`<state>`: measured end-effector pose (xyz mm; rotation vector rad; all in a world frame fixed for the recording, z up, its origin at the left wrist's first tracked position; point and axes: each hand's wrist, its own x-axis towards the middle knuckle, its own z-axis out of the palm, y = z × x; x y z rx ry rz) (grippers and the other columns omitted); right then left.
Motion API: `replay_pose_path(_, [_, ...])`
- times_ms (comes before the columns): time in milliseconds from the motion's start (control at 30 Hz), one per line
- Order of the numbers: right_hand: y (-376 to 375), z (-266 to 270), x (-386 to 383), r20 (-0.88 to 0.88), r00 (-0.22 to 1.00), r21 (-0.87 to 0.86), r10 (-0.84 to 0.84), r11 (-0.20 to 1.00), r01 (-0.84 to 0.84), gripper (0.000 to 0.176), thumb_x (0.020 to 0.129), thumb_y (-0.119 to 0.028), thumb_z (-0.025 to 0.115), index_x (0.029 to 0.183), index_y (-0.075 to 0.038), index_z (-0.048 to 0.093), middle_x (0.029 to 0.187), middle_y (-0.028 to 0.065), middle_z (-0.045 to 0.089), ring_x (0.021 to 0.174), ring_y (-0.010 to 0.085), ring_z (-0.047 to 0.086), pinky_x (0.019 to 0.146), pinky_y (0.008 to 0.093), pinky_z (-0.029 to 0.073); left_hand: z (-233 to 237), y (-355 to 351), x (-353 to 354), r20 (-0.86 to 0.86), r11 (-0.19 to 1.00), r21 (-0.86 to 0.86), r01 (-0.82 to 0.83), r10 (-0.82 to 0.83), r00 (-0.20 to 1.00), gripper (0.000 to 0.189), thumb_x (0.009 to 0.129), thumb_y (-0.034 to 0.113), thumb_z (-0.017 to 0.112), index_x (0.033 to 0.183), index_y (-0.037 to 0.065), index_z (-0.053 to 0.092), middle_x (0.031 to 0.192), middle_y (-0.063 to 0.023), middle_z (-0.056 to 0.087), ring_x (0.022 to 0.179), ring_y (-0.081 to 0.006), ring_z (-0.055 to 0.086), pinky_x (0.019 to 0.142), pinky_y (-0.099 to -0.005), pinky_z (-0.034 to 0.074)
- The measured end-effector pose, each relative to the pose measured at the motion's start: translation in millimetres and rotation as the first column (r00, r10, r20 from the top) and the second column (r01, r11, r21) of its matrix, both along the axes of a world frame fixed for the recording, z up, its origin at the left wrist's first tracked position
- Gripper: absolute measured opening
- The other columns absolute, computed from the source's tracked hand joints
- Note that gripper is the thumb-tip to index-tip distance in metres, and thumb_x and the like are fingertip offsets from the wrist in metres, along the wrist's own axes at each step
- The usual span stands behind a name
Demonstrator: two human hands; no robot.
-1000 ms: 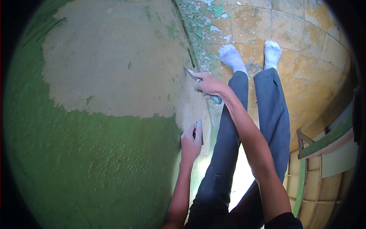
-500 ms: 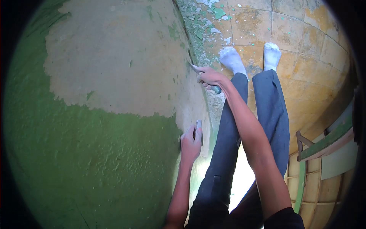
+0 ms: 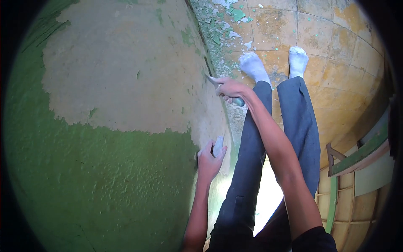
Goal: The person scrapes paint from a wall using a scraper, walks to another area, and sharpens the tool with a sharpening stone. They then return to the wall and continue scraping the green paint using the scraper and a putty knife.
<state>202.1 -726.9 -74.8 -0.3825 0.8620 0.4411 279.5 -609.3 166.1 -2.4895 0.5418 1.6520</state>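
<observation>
My right hand (image 3: 232,89) is closed round the handle of a scraper (image 3: 239,101). Its narrow blade points toward the lower edge of the wall, at or very near the surface; contact is hard to make out. Low on the wall, my left hand (image 3: 209,163) grips a flat, pale grey, dusty piece (image 3: 218,146) between thumb and fingers; its exact kind does not show. The wall has a large bare beige patch (image 3: 113,71) with a ragged border against green paint (image 3: 105,172). A few green flecks remain on the patch.
Green and white paint flakes (image 3: 222,25) litter the tiled floor (image 3: 317,33) along the wall's foot. My legs (image 3: 298,117) and white-socked feet (image 3: 254,66) extend beside the wall. A green-edged wooden piece of furniture (image 3: 361,153) stands at the right.
My right hand and the scraper have shifted slightly down in the view. In my left hand the grey piece has turned, showing more of its flat face.
</observation>
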Motion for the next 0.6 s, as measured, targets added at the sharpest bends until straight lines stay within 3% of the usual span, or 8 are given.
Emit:
replay_pose_path(200, [0.2, -13.5, -0.9, 0.010, 1.000, -0.040, 0.029, 0.999, -0.029, 0.076, 0.081, -0.003, 0.053, 0.152, -0.022, 0.036, 0.070, 0.0002, 0.047, 0.048, 0.0080, 0.042, 0.040, 0.0258, 0.040, -1.2, -2.2, -0.7, -0.009, 0.993, 0.077, -0.088, 0.089, 0.996, 0.031, 0.083, 0.026, 0.073, 0.087, -0.001, 0.056, 0.069, -0.0225, 0.057, 0.063, -0.0410, 0.055, 0.061, -0.0440, 0.044])
replay_pose_path(300, [-7.7, -2.4, -4.5, 0.079, 0.996, -0.041, 0.051, 0.998, -0.047, 0.076, 0.080, -0.002, 0.052, 0.152, -0.023, 0.036, 0.067, 0.0001, 0.046, 0.047, 0.0088, 0.043, 0.039, 0.0268, 0.040, -5.7, 4.5, -1.3, 0.055, 0.991, -0.114, 0.069, -0.063, 0.996, 0.028, 0.084, 0.019, 0.074, 0.082, -0.001, 0.055, 0.059, -0.0045, 0.049, 0.054, -0.0117, 0.043, 0.051, -0.0316, 0.038])
replay_pose_path(467, [-1.0, -5.5, -4.3, 0.001, 0.998, -0.150, 0.061, 0.987, -0.060, 0.077, 0.077, -0.001, 0.048, 0.151, -0.021, 0.038, 0.062, 0.0016, 0.046, 0.044, 0.0117, 0.044, 0.039, 0.0298, 0.040, -9.6, 4.6, -4.0, 0.006, 0.998, -0.067, -0.007, 0.007, 1.000, 0.026, 0.085, 0.019, 0.073, 0.083, -0.001, 0.055, 0.059, -0.0036, 0.049, 0.052, -0.0099, 0.043, 0.050, -0.0305, 0.037])
replay_pose_path(600, [13.6, -3.7, 11.3, -0.075, 0.997, -0.219, 0.019, 0.975, -0.035, 0.076, 0.076, -0.005, 0.047, 0.151, -0.011, 0.035, 0.064, 0.0115, 0.057, 0.046, 0.0192, 0.052, 0.046, 0.0351, 0.046, -4.0, 9.1, -1.2, -0.001, 0.998, -0.037, -0.041, 0.041, 0.999, 0.027, 0.085, 0.020, 0.073, 0.082, -0.001, 0.055, 0.059, -0.0037, 0.049, 0.053, -0.0099, 0.044, 0.050, -0.0304, 0.038])
